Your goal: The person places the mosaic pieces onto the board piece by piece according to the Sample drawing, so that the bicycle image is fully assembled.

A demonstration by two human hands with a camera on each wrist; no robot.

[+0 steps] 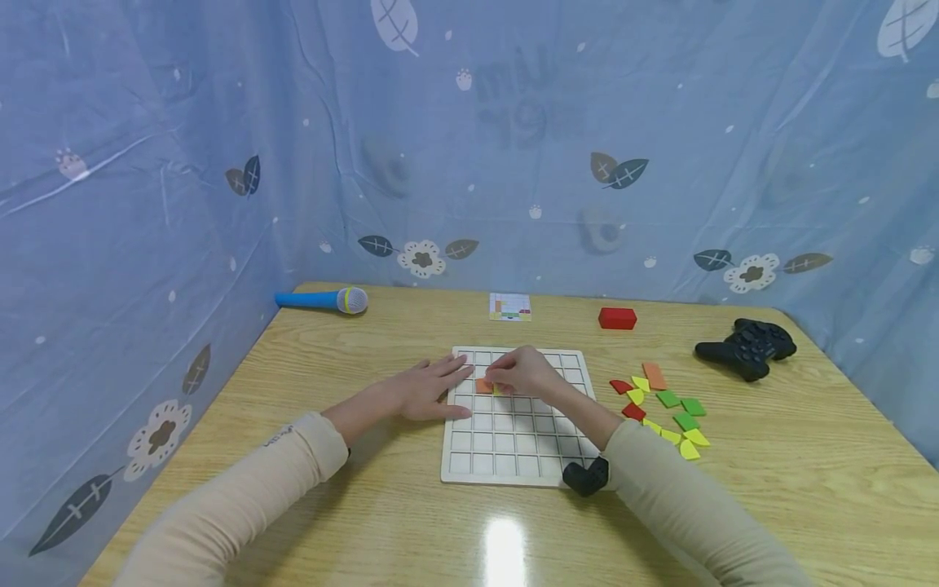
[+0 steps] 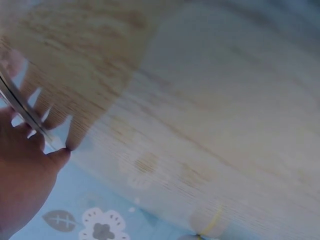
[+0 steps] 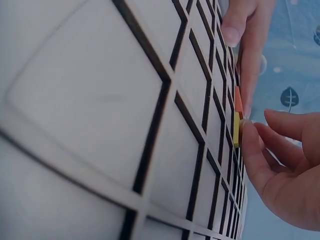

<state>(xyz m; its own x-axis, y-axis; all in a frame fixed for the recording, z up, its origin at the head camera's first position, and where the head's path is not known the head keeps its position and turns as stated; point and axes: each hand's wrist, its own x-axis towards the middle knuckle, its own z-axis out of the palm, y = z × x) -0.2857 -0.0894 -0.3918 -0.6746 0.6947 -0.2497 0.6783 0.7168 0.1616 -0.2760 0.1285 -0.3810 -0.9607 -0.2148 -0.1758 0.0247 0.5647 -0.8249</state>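
A white grid board (image 1: 522,473) lies on the table, its raised lines forming square cells. My left hand (image 1: 425,390) rests at its left edge, fingers spread and straight. In the upper left of the grid an orange square piece (image 1: 483,386) lies in a cell. Beside it sits a yellow piece (image 3: 236,131), mostly hidden in the head view by my right hand (image 1: 526,374). In the right wrist view a fingertip (image 3: 246,127) of that hand touches the yellow piece, while another finger stands apart from it.
Red, yellow and green pieces (image 1: 685,421) and an orange rectangle (image 1: 654,376) lie right of the board. Behind are a pattern card (image 1: 509,307), a red block (image 1: 618,318) and a blue microphone (image 1: 315,300). A black game controller (image 1: 747,349) lies far right. Curtains surround the table.
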